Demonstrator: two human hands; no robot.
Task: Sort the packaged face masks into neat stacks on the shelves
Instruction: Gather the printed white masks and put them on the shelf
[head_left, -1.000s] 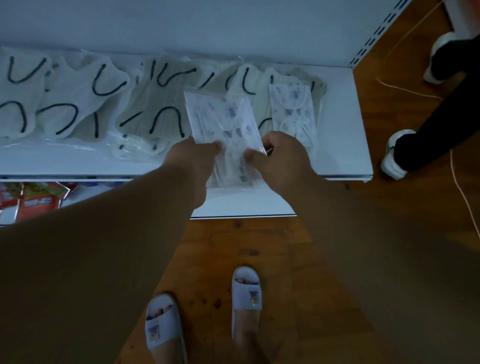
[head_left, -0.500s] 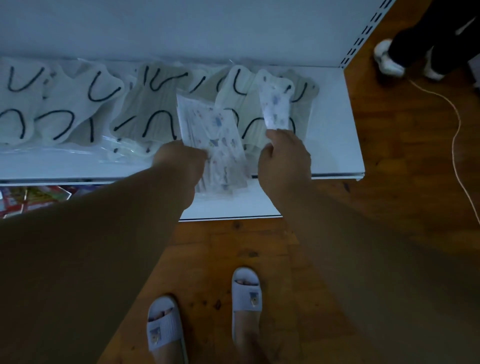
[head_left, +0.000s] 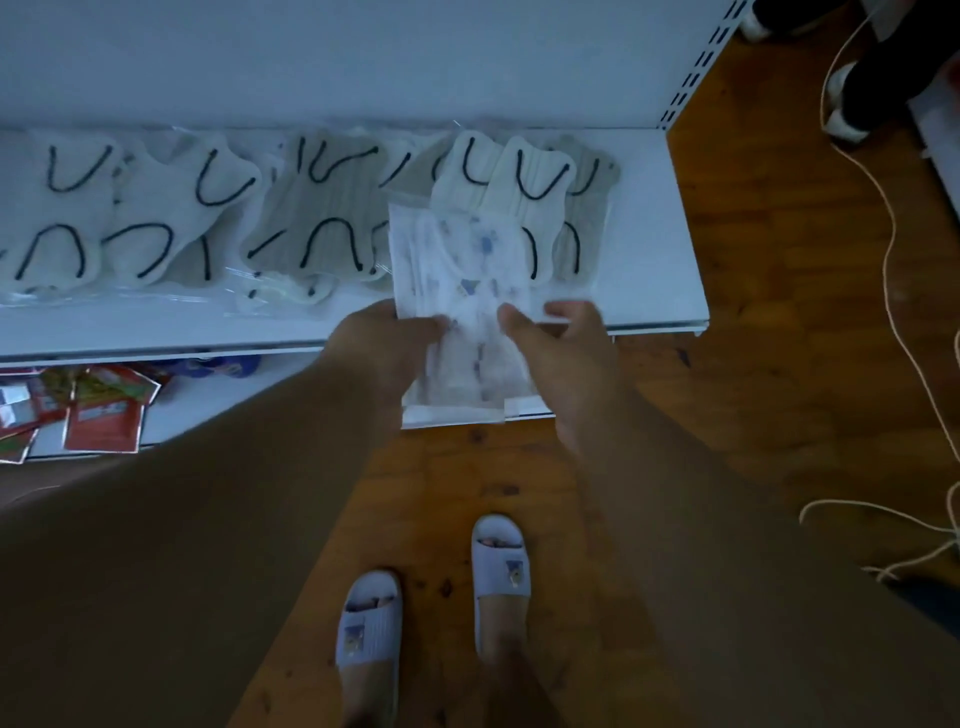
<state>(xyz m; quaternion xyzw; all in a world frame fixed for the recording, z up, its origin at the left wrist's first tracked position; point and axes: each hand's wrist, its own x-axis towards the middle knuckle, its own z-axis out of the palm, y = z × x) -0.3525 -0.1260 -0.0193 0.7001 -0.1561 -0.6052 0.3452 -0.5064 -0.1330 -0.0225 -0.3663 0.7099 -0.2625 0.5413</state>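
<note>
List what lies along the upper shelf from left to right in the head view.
White masks with black ear loops → grey-green masks → patterned mask packs held by left hand and right hand → bare shelf end.

printed mask packs (head_left: 462, 291) | fanned, tilted, likely several | over shelf (head_left: 644, 280) front edge

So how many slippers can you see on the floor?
2: the left slipper and the right slipper, both on the wooden floor below the hands, worn on the person's feet.
</note>
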